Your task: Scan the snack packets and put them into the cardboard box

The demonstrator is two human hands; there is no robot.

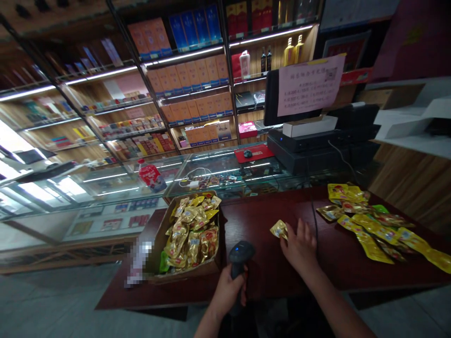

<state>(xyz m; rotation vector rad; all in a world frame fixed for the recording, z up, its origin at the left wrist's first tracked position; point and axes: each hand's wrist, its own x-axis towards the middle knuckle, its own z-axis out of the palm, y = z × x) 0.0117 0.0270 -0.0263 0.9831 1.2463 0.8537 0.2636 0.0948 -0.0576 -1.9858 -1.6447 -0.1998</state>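
My left hand [229, 287] is wrapped round the handle of a dark handheld barcode scanner [241, 252], whose head points forward over the table. A small gold snack packet [278, 228] lies at the thumb and index finger of my right hand [301, 246], which pinch its near edge; the other fingers stretch forward above the tabletop. To the left stands an open cardboard box [157, 244] heaped with gold snack packets [192, 225]. On the right, loose yellow and gold packets [373, 225] lie in a spread-out pile.
The dark red table [253, 211] meets a glass display counter [218, 162] at the back. A monitor [273, 98] bearing a paper notice stands behind a black cash drawer [296, 157]. A cable [313, 211] crosses the table near my right hand. Shelves of boxed goods line the wall.
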